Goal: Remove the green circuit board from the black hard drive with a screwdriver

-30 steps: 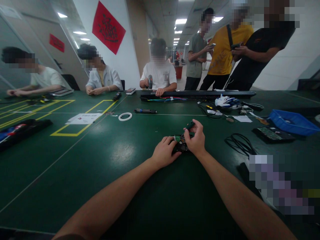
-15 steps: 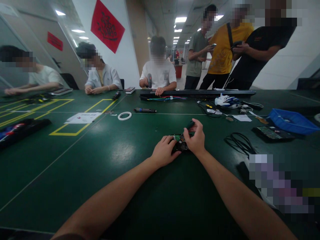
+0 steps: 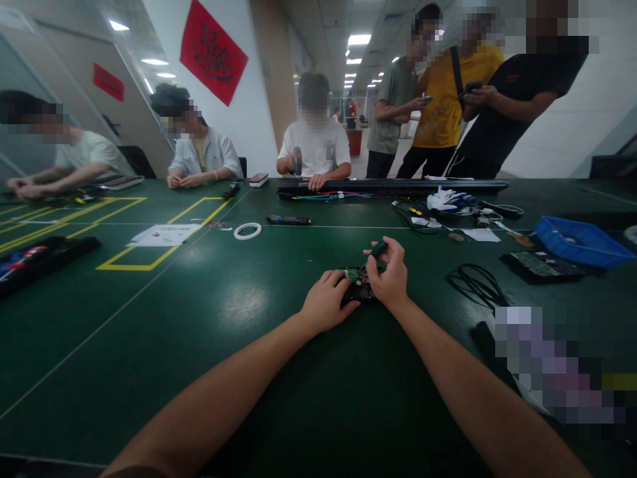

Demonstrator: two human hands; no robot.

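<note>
On the green table lies a small black electronic device [image 3: 362,290] with its inside exposed, a green circuit board [image 3: 352,273] showing at its upper left. My left hand [image 3: 326,299] grips the device's left side, fingers over the top edge and thumb along the near edge. A screwdriver [image 3: 379,249] with a dark green handle is held in my right hand [image 3: 389,273], tilted, its shaft pointing down-left toward the circuit board. Whether the tip touches a screw is too small to tell. My right palm covers the device's right end.
Ahead lie a white tape ring [image 3: 247,231], a dark cylindrical tool [image 3: 288,220] and a long black bar [image 3: 398,188] with coloured wires. To the right are a coiled black cable [image 3: 475,284], a blue tray [image 3: 582,242] and an opened circuit unit [image 3: 542,265]. Across the table a person holds a power tool [image 3: 297,160].
The fingers of my right hand have shifted on the screwdriver handle, and more of the handle shows. My left hand and the device stay in place.
</note>
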